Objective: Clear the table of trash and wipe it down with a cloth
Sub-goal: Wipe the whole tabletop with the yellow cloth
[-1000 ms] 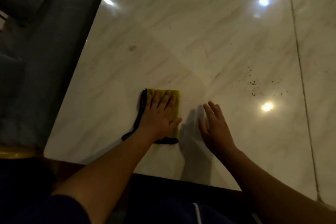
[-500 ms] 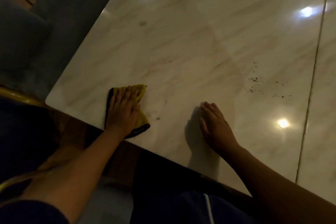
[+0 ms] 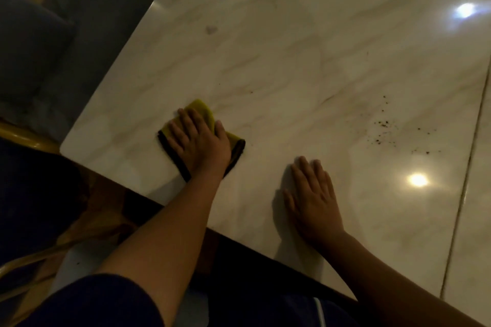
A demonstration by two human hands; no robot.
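Note:
A folded yellow cloth with a dark edge (image 3: 203, 111) lies on the pale marble table (image 3: 292, 48) near its front left corner. My left hand (image 3: 198, 142) presses flat on the cloth, fingers straight and spread. To the right of it, my right hand (image 3: 312, 196) rests flat on the bare tabletop close to the front edge and holds nothing. A scatter of small dark crumbs (image 3: 385, 135) lies on the table to the right, beyond my right hand. A faint grey smudge (image 3: 211, 29) marks the surface further back.
A seam (image 3: 467, 167) runs across the tabletop at the right. Grey upholstered seating (image 3: 34, 42) stands left of the table. A yellow chair frame (image 3: 24, 138) shows below the table's left corner. Ceiling lights glare off the glossy surface.
My left hand slid the cloth left toward the table's corner, then back a little to the right and away from the edge. My right hand stayed flat on the table.

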